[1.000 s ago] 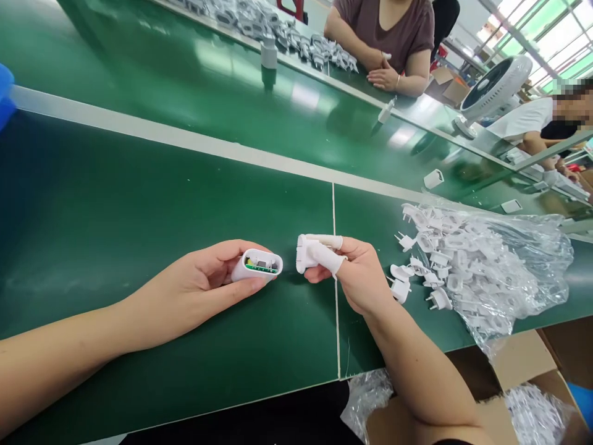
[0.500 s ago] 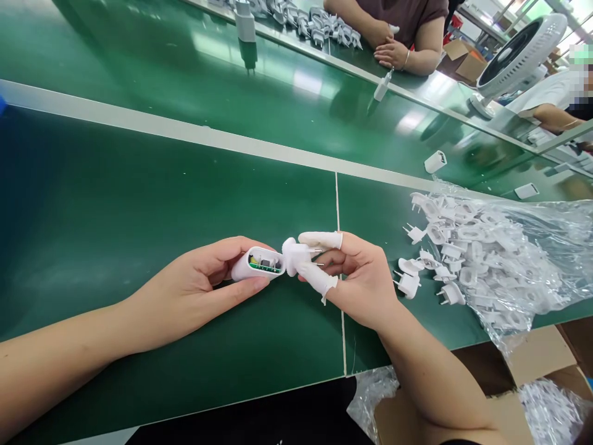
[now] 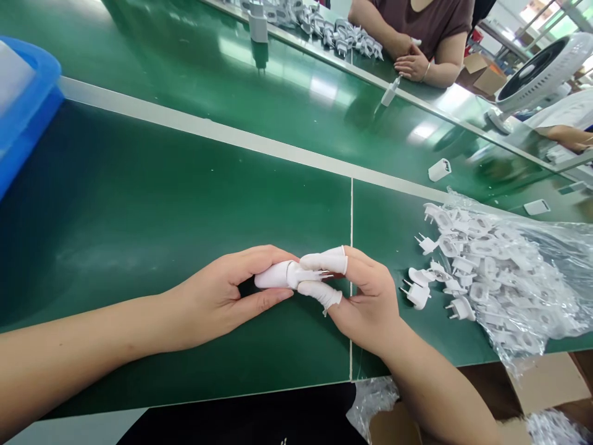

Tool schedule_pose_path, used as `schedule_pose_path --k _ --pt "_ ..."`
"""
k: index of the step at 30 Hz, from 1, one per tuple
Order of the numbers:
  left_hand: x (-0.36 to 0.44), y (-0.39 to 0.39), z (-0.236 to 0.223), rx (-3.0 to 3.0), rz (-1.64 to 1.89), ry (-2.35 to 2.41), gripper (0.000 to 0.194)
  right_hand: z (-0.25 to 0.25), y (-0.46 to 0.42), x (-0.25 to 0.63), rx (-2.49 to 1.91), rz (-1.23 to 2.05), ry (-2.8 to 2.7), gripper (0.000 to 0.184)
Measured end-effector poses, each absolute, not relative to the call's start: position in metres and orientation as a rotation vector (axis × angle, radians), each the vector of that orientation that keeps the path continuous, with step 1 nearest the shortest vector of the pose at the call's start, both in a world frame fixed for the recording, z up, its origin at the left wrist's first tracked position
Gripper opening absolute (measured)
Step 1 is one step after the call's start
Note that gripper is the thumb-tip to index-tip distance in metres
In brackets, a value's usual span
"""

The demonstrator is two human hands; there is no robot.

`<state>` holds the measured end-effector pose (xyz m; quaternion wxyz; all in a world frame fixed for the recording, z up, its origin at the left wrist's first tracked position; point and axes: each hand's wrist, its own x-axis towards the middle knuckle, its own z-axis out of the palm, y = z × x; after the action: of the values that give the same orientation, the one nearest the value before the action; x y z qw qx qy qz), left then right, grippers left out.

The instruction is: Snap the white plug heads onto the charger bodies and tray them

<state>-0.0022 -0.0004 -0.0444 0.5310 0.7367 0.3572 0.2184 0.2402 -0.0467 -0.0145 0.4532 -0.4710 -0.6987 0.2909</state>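
a white housing [image 3: 273, 275] lies just above the near part of the green bench [image 3: 185, 204], roughly sideways, its right end meeting a white pronged cap [image 3: 297, 275]. the two touch, with a seam showing between them; whether the cap is fully seated cannot be told. metal prongs point right, away from the housing. the left hand [image 3: 208, 303] grips the housing, thumb along the near side and fingers along the far side. the right hand [image 3: 370, 303] pinches the cap between thumb and forefinger, both in white finger covers [image 3: 324, 259].

to the right, a few loose plug caps [image 3: 418, 295] lie on the bench beside a large pile of similar white caps [image 3: 509, 272], spilling from a clear plastic bag [image 3: 574, 247]. a pale strip [image 3: 231, 136] runs across beyond the hands. past it lie an open-ended housing [image 3: 439, 170], a second housing [image 3: 536, 207] and a tilted charger [image 3: 390, 93]; another charger [image 3: 258, 25] stands upright near a heap of plug parts [image 3: 343, 37].

a co-worker [image 3: 430, 37] sits across, hands one over the other, with a white fan [image 3: 537, 74] nearby. a blue tray [image 3: 41, 93] sits at far left, and a cardboard box [image 3: 551, 383] is below the bench edge at right.
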Motion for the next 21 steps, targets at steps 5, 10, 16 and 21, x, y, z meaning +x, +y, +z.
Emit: schedule_pose_path --k 5,10,16,21 --pt "-0.005 0.000 -0.045 1.791 0.560 0.789 0.028 -0.011 -0.049 0.240 -1.164 0.660 -1.693 0.020" --pt "-0.007 -0.003 -0.047 1.857 0.522 0.751 0.029 -0.019 -0.050 0.235 -1.184 0.661 -1.705 0.018" --pt "-0.007 -0.017 -0.049 1.922 0.569 0.737 0.026 -0.026 -0.054 0.227 -1.115 0.668 -1.659 0.027" --pt "-0.009 -0.023 -0.049 1.948 0.518 0.750 0.028 -0.029 -0.055 0.224 -1.126 0.699 -1.634 0.039"
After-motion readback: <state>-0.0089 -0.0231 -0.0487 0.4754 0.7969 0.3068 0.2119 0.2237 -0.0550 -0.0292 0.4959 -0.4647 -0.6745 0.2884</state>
